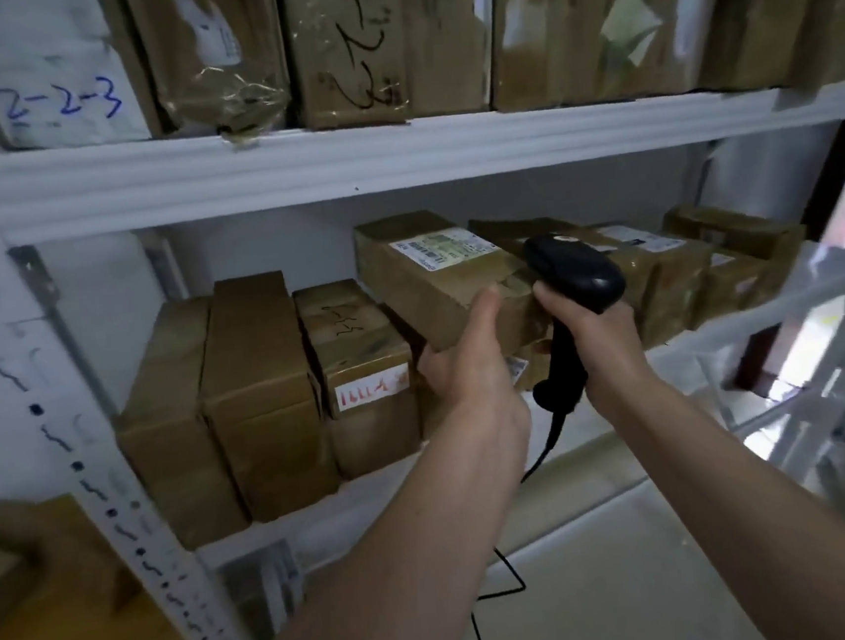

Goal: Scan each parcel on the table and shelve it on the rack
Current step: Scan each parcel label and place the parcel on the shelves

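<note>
Head view: white rack [292,169] fills frame, brown boxes [262,397] packed on upper and middle shelves. My left hand [466,367] grips near end of long brown parcel [432,277], thumb on top, fingers curled underneath; parcel tilted at middle shelf level, label facing up. My right hand [592,334] wrapped round handle of black scanner [573,274], head just beside parcel, cord hanging down.

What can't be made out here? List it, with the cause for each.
Head view only:
- Held parcel: the print on its label is too small to read; its near end is covered by the left hand.
- Scanner: its window faces away; the right hand wraps the handle.
- Table: outside the frame.
- Top shelf boxes: cut off by the upper edge and blurred.
</note>
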The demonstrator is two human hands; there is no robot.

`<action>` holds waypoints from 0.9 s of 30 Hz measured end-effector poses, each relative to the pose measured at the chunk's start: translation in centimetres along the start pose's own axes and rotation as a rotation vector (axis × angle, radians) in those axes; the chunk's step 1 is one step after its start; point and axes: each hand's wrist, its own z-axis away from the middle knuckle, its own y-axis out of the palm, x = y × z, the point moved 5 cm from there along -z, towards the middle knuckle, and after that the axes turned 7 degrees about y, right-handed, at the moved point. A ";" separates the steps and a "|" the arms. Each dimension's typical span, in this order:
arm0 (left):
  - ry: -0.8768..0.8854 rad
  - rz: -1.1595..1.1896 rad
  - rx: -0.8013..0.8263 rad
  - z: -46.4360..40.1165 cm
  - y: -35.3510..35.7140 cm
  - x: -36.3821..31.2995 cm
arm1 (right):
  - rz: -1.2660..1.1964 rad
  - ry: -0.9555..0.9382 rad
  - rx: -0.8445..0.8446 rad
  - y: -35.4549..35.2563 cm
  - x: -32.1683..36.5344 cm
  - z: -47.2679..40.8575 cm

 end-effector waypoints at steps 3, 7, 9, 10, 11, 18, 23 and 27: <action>0.006 0.080 -0.076 0.2 0.2 0.5 | 0.003 0.018 0.070 0.0 -0.4 -1.1; 0.033 0.134 -0.156 0.2 -0.1 -0.5 | -0.005 0.046 0.147 0.8 -0.8 -1.6; 0.049 0.121 -0.185 0.1 -0.3 -1.2 | -0.009 0.050 0.196 1.5 -0.7 -1.6; 0.051 0.113 -0.193 0.1 -0.4 -1.4 | -0.011 0.052 0.214 1.8 -0.6 -1.5; 0.051 0.109 -0.197 0.0 -0.4 -1.6 | -0.014 0.055 0.223 2.1 -0.6 -1.5; 0.011 0.132 -0.171 -0.6 0.2 -1.9 | -0.050 0.071 0.217 2.3 -0.2 -1.7; -0.030 0.134 -0.163 -1.8 -0.3 -1.6 | -0.045 0.030 0.248 2.7 -0.1 -2.2; -0.051 0.168 -0.167 -2.8 -1.0 -2.2 | -0.028 0.028 0.255 4.0 -0.7 -2.4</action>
